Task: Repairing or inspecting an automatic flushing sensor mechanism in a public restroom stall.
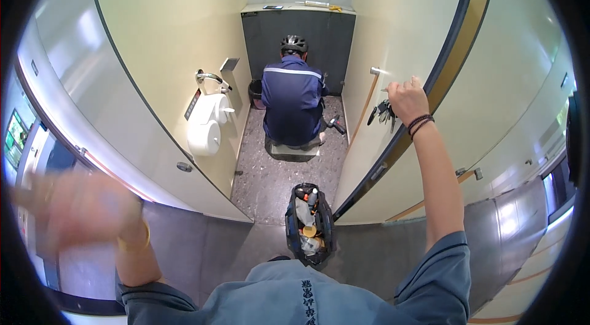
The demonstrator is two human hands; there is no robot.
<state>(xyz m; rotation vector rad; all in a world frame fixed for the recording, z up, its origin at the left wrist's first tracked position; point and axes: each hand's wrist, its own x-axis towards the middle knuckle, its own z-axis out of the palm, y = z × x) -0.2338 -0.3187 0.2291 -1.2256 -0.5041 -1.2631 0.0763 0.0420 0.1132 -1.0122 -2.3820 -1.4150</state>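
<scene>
My right hand (409, 101) is raised in front of the open stall door at the right, fingers closed on a bunch of keys (385, 112). The keys hang below the fingers, beside the door's inner face (402, 36). At the far left, my left hand (89, 209) is lifted and smeared by motion, so its fingers cannot be made out. Before my feet stands a black tool bag (291, 226), its top open on bottles, a grey cloth and other small items.
Inside the stall a person (290, 100) in a navy jacket and black helmet crouches, facing the dark back panel (335, 36). A cordless drill (335, 124) lies on the floor beside them. A white paper dispenser (201, 134) juts from the left wall, with a black bin (255, 88) farther back.
</scene>
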